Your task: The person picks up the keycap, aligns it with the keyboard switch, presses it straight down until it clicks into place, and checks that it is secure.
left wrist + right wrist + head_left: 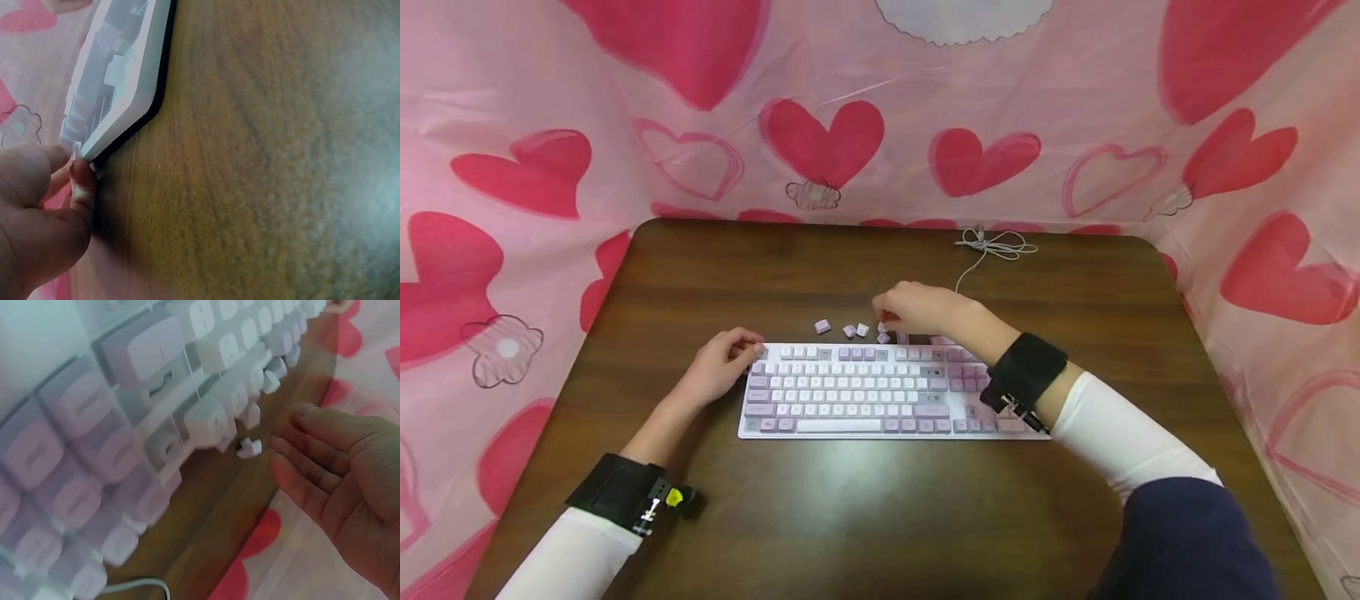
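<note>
A white and lilac keyboard [838,426] lies on the brown table. At its far left corner, my left hand [722,365] pinches the edge between thumb and fingers; the left wrist view shows the left hand [47,212] at that corner too. Loose lilac and white keycaps lie just behind the keyboard, among them a lilac keycap [823,326] and a white keycap [862,330]. My right hand [921,308] reaches down over the rightmost of them. Seen from its wrist, the right hand [350,469] has loosely bent, parted fingers close to a small keycap [250,448].
A white cable [1000,244] is bundled near the table's back edge and runs toward the keyboard. In the right wrist view, bare key sockets [165,387] show among the fitted keys. Pink heart-patterned cloth [970,92] hangs behind the table and at its sides.
</note>
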A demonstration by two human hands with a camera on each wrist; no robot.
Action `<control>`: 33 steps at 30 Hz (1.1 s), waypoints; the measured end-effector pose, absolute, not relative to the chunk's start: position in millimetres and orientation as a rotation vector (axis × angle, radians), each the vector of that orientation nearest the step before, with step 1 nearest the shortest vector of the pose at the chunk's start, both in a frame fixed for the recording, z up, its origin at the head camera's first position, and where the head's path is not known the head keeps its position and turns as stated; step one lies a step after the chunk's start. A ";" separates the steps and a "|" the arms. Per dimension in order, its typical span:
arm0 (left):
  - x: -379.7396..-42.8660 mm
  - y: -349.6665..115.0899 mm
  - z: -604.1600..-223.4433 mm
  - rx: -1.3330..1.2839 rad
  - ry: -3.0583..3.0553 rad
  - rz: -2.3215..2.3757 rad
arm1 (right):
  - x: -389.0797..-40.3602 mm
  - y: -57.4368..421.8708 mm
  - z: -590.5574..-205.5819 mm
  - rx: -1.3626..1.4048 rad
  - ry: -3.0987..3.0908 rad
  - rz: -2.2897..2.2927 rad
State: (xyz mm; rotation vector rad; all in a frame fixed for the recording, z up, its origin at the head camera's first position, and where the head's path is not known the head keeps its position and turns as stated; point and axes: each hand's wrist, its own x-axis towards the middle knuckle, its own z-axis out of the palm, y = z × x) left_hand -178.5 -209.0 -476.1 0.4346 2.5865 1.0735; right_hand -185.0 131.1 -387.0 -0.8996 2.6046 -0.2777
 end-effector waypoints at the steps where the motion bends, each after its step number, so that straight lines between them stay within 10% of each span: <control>1: -179.0 -208.8 -475.7 0.438 2.588 1.071 | -186.9 127.3 -388.5 -0.902 2.601 -0.273; 33: -171.1 -208.9 -475.6 0.433 2.602 1.123 | -198.7 103.9 -403.7 -0.875 2.676 -0.187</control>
